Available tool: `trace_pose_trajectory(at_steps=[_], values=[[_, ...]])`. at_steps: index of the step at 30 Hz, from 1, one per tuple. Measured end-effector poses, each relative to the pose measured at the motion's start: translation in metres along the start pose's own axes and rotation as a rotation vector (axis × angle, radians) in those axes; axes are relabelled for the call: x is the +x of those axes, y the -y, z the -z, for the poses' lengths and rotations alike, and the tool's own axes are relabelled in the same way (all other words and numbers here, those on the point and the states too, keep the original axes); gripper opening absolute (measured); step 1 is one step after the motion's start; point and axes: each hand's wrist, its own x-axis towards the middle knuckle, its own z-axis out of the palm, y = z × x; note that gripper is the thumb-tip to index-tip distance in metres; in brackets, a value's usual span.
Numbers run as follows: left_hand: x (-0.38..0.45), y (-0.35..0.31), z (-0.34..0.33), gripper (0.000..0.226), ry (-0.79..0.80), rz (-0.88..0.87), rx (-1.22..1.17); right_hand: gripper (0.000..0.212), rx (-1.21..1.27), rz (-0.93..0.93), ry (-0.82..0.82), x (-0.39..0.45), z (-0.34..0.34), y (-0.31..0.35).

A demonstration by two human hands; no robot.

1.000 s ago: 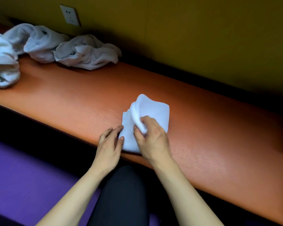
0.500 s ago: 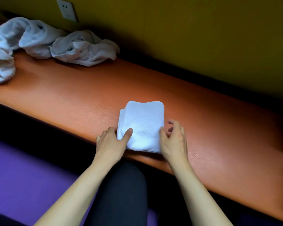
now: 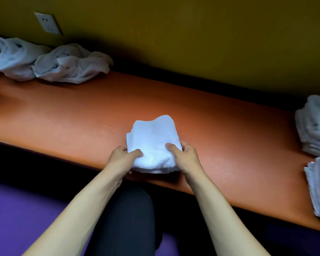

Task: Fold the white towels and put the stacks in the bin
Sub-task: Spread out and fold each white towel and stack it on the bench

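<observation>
Bench-edge towel stacks (image 3: 316,126) half cropped

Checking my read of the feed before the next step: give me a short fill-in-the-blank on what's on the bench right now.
1. The folded towel is gripped by ____ hands, the left hand and the right hand.
2. The crumpled towels lie on the person's ____ side.
3. The folded stacks sit at the bench's ____ end.
4. The bench top is ____ in colour.

Missing words: both; left; right; orange

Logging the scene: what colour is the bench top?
Orange bench top, plain, seen in the head view.
</observation>
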Motion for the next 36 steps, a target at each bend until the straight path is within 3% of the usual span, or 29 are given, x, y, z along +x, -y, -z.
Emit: trace_pose_trajectory(at_steps=[2, 6, 16, 28, 33, 36], values=[[-0.005, -0.005, -0.013, 0.059, 0.020, -0.033, -0.008, 0.019, 0.029, 0.008, -0.015, -0.004, 0.018, 0.000], [-0.022, -0.018, -0.047, 0.034, 0.073, -0.141, 0.001, 0.017, 0.068, 0.026, -0.059, -0.013, 0.060, 0.002], [-0.088, -0.043, -0.146, 0.049, 0.217, -0.289, 0.003, 0.013, 0.129, 0.096, -0.190, -0.051, 0.182, 0.005], [-0.160, -0.061, -0.266, 0.044, 0.332, -0.518, 0.067, 0.021, 0.133, 0.238, -0.390, -0.099, 0.318, -0.007], [-0.184, -0.089, -0.313, 0.044, 0.481, -0.716, 0.242, 0.059, 0.207, 0.243, -0.531, -0.124, 0.372, -0.015], [-0.192, -0.114, -0.350, 0.047, 0.584, -0.921, 0.445, 0.070, 0.147, 0.264, -0.677, -0.140, 0.402, -0.024]])
